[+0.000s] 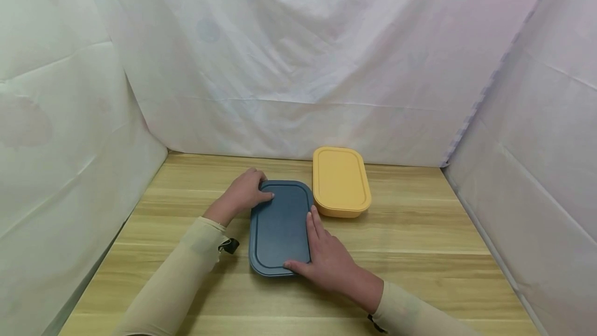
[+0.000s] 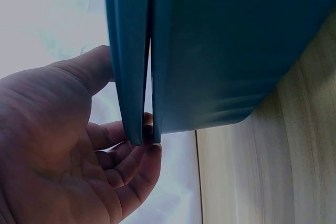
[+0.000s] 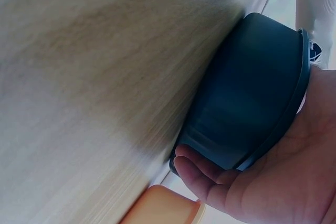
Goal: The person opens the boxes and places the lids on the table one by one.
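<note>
Both hands are on the blue box (image 1: 280,227), which sits on the worktop (image 1: 420,242). The left hand (image 1: 242,194) curls its fingers around the far left corner, where the left wrist view shows a narrow gap under the lid (image 2: 128,51). The right hand (image 1: 326,258) grips the near right edge. Just beyond the right hand, 1 yellow box (image 1: 340,180) stands closed. The blue lid looks partly unseated, not yet lifted away.

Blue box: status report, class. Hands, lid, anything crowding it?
Left hand grips far-left corner. Right hand grips near-right edge. Blue box on table, lid slightly gapped. Yellow box close alongside.
</note>
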`<state>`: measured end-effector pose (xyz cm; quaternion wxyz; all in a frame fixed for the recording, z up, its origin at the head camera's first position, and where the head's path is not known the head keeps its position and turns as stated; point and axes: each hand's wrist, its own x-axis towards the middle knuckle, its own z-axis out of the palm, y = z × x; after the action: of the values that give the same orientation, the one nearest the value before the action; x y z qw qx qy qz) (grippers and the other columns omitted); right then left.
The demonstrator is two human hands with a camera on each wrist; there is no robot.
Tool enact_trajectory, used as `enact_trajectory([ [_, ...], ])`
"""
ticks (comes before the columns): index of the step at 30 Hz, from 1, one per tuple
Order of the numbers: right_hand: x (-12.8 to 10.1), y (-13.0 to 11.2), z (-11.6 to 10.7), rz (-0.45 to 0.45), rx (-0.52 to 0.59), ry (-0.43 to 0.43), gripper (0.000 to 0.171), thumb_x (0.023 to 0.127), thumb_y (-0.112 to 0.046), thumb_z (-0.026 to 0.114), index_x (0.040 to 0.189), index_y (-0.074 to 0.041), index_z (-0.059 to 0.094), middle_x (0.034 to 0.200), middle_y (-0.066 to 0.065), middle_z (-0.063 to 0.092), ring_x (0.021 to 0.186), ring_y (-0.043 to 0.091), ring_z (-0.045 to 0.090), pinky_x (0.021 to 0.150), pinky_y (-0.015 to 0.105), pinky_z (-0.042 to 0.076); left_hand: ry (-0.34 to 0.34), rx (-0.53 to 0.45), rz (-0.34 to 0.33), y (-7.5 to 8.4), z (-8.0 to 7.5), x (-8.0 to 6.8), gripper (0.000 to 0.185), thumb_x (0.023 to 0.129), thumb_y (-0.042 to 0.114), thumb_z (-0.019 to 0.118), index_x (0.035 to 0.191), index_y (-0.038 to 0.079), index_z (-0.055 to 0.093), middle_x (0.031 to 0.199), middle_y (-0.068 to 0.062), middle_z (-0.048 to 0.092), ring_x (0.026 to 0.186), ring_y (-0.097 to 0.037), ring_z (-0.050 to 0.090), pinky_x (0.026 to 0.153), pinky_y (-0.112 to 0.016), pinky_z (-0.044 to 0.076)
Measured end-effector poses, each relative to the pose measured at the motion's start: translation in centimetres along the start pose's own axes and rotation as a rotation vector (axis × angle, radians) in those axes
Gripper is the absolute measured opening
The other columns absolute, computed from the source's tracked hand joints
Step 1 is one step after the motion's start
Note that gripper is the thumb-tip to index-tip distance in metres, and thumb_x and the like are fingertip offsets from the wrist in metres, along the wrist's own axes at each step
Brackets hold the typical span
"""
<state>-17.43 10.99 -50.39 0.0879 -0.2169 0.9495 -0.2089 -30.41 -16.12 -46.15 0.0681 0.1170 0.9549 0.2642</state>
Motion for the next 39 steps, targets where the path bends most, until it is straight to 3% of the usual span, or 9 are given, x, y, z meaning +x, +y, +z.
enact_trajectory([
  [26,0.0,-0.1,0.0,-0.003,-0.008,0.007,0.130,0.094,-0.089,0.058,0.176,-0.002,0.009,0.185,0.015,-0.006,0.155,0.044,0.044,0.112,0.059,0.051,0.010,0.004,0.004,0.0,-0.1,-0.1,0.051,0.102,0.032,0.082,0.136,-0.003,0.068,0.125,-0.017,0.061,0.099,-0.029,0.060,0.089,-0.048,0.055],
  [39,0.0,-0.3,-0.2,0.001,-0.016,0.007,0.129,0.095,-0.088,0.059,0.176,-0.002,0.009,0.185,0.015,-0.005,0.155,0.045,0.044,0.113,0.059,0.051,-0.033,-0.123,0.067,-1.9,-0.3,0.4,0.045,0.104,0.033,0.081,0.137,0.005,0.069,0.131,-0.016,0.069,0.113,-0.031,0.068,0.092,-0.050,0.059],
])
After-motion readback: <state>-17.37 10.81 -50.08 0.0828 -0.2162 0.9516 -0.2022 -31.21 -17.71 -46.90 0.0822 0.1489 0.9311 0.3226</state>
